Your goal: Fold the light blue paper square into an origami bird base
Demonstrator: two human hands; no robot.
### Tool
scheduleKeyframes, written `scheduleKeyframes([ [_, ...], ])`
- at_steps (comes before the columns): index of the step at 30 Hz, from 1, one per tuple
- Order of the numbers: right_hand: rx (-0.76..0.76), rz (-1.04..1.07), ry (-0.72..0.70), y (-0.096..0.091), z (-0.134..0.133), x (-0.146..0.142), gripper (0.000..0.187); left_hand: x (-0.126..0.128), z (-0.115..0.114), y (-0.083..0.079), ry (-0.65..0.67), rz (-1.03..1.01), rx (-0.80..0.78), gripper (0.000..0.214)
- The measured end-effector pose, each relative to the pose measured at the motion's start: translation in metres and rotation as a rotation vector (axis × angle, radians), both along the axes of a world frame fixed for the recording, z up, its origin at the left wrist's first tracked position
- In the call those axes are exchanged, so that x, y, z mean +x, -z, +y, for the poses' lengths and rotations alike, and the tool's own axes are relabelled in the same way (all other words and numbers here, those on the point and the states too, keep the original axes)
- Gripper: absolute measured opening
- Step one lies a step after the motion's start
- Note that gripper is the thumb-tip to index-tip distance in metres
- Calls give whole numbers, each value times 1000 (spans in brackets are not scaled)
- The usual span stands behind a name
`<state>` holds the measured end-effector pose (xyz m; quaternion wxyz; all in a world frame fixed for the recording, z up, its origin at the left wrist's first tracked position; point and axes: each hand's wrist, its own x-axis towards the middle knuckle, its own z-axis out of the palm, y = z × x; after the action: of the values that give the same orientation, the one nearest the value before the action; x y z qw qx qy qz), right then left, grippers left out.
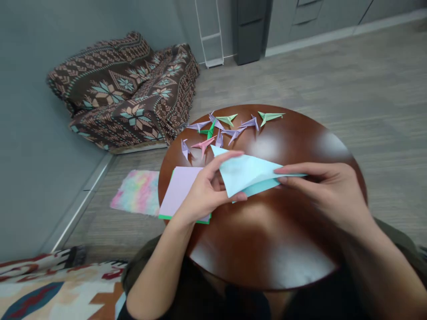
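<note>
A light blue sheet of origami paper point(248, 171), folded into a pointed shape with its layers parted along the lower edge, is held above the table between both hands. My left hand point(210, 186) grips its left part, thumb below and fingers along the top. At the right tip, my right hand point(320, 184) pinches the paper between thumb and forefinger. Under and beside my left wrist lies a stack of square paper point(182, 189), lilac on top with green edges showing. Beyond the hands, several folded paper cranes lie grouped, among them a pink crane point(204, 145) and a green crane point(209, 130).
The round, glossy brown table point(300, 249) stands close in front of my body. Past it on the left is an armchair under a patterned cover point(140, 98). A pastel fluffy rug point(136, 192) lies on the floor. Grey cabinets point(307, 22) line the far wall.
</note>
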<state>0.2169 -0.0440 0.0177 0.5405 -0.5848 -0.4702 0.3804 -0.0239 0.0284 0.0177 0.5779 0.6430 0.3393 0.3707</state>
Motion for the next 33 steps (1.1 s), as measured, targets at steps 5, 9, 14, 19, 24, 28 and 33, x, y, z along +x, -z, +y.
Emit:
scheduleKeyframes([
  [5,-10,13,-90,1,1,0,10,1,0,-2,-23,4,-83,34],
  [9,34,22,-71,4,-1,-6,8,6,-5,-3,-103,-66,-70,30],
  [14,81,6,3,4,-3,-15,5,13,-12,6,-250,-131,-97,26],
  [19,46,-31,-25,3,-4,-17,7,14,-12,13,-336,-135,-133,33],
  [24,10,-16,-7,3,-3,-19,19,15,-12,12,-438,-121,-61,36],
  [28,16,136,-15,5,-4,-22,23,18,-15,11,-529,-66,18,35],
  [33,51,172,5,9,-5,-26,24,18,-20,8,-592,36,127,52],
])
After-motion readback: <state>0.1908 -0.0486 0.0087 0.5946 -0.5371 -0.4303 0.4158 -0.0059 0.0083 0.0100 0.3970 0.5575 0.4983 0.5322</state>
